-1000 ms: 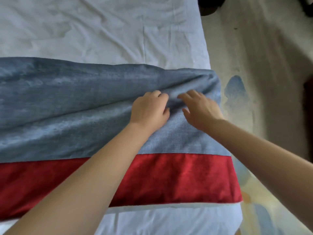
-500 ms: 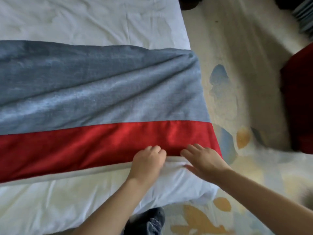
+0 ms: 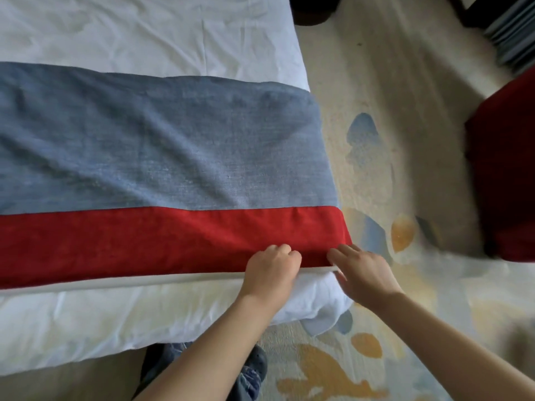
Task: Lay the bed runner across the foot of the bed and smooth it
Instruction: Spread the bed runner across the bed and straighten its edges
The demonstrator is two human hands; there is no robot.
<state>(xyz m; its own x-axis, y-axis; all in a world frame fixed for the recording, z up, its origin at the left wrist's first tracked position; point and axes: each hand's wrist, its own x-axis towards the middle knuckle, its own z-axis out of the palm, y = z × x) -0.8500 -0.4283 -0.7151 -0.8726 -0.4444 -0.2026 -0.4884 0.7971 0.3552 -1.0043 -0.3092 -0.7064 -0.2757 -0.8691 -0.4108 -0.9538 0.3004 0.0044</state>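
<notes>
Runner (image 3: 173,157) is basically laid across the bed (image 3: 144,33) already. Left hand (image 3: 270,273) curls onto its near edge, right hand (image 3: 364,273) beside it rests straightish fingers there. Blue part beyond the hands looks rippled, so I'd say smoothing's left.

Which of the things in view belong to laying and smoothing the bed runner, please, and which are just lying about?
Part of the job: bed runner; bed; left hand and right hand, both at the runner's near edge.
Lying about: patterned rug; red seat; grey stack at the far right.
</notes>
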